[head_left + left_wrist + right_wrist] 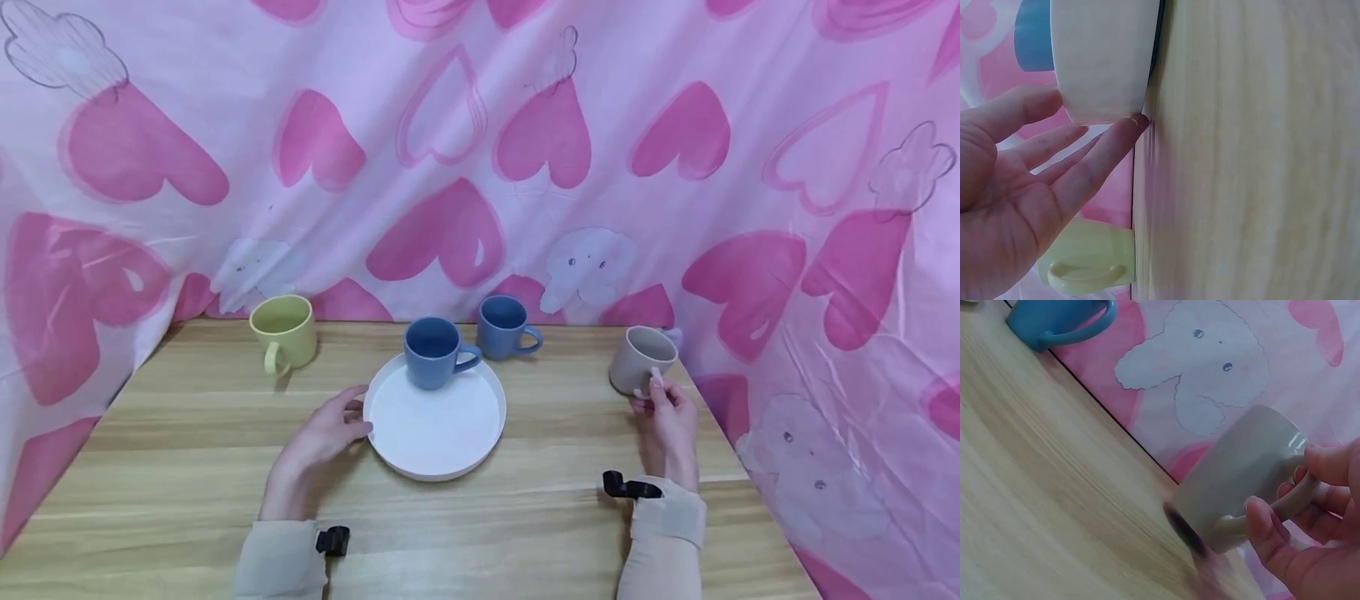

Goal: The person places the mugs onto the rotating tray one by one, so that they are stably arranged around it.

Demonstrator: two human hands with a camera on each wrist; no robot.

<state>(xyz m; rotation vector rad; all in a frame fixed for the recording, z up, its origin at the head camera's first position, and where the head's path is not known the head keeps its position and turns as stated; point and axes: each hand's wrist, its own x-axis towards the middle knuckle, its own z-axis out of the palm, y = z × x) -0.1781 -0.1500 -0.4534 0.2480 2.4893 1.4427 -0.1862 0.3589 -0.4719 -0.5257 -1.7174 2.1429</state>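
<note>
Pinched at its handle between thumb and fingers, the grey mug is being held by the right hand near the right edge of the wooden table, while the side of the white tray is being touched by the spread fingers of the left hand. Toward its far side, one blue mug is being supported by the tray, another blue mug is standing just behind, and a yellow-green mug is being set off farther left, before the heart-patterned cloth
</note>
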